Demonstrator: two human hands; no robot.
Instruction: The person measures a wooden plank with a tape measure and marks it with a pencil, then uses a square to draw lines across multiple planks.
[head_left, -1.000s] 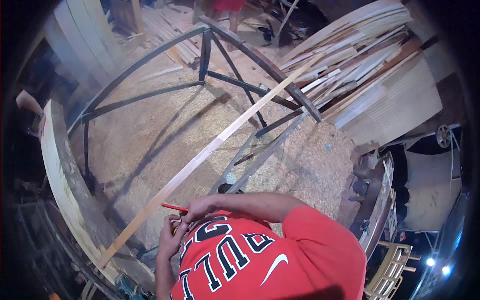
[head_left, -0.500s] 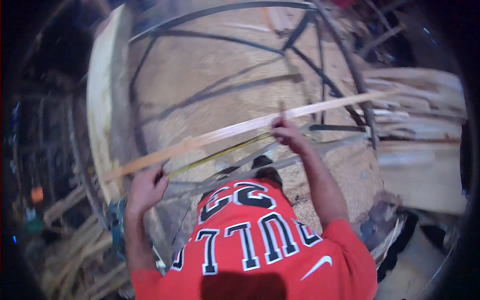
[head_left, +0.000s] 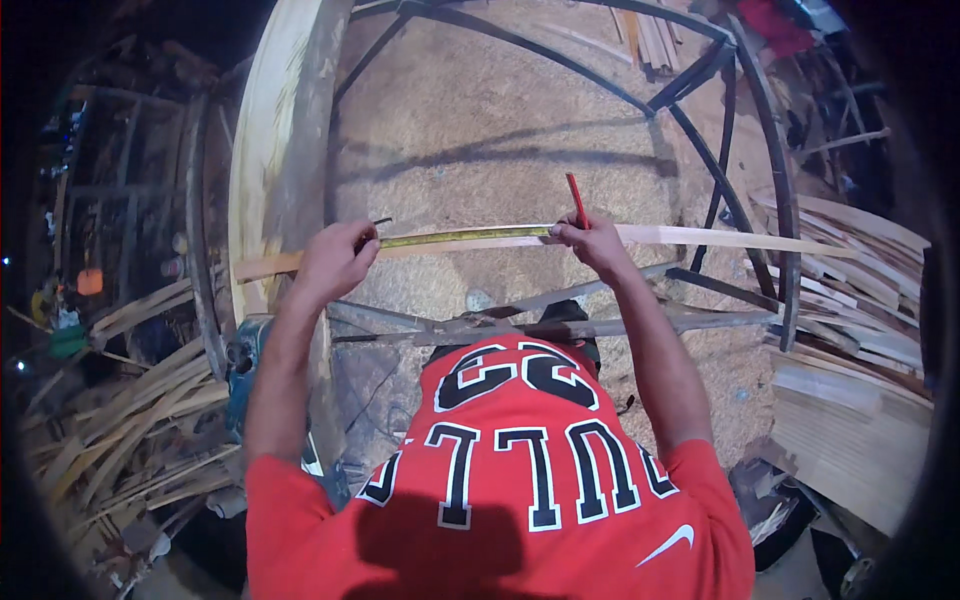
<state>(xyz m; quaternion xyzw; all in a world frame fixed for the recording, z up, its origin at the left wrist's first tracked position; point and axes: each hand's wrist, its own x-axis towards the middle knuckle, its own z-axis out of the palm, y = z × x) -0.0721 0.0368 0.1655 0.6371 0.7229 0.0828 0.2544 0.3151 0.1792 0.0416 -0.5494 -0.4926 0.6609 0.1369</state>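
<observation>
Sawdust everywhere: the floor (head_left: 500, 130) across the upper middle of the frame is a pale carpet of shavings under dim light. A long wooden strip (head_left: 700, 238) runs level across the centre, resting over a dark metal frame (head_left: 700, 100) of curved bars. The left hand (head_left: 335, 262), left of centre, pinches a yellow measuring tape (head_left: 465, 236) flat against the strip. The right hand (head_left: 595, 243), just right of centre, presses on the strip while gripping a red pencil (head_left: 577, 200), tip up. A broad curved plank (head_left: 270, 160) arcs down the upper left. Offcuts (head_left: 150, 440) pile at lower left, stacked boards (head_left: 860, 300) at right.
</observation>
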